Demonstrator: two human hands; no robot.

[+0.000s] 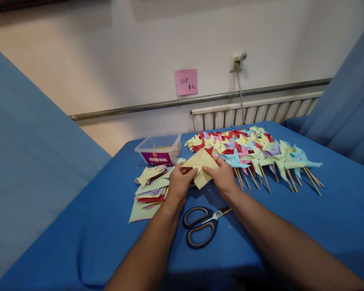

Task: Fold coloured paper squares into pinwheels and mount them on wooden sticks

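Observation:
Between both hands I hold a pale yellow paper square, turned like a diamond, above the middle of the table. My left hand grips its left side, thumb on the near face. On the right side my right hand pinches it the same way. The paper looks slit or creased near the thumbs; I cannot tell which. Below the hands lies a pair of scissors with dark handles, its blades partly hidden by my right forearm. A stack of coloured paper lies beside my left hand.
Many finished paper pinwheels on wooden sticks cover the back right of the blue-covered table. A clear plastic box holding thin sticks stands at the back left. Behind are a radiator, a wall pipe and a plugged socket.

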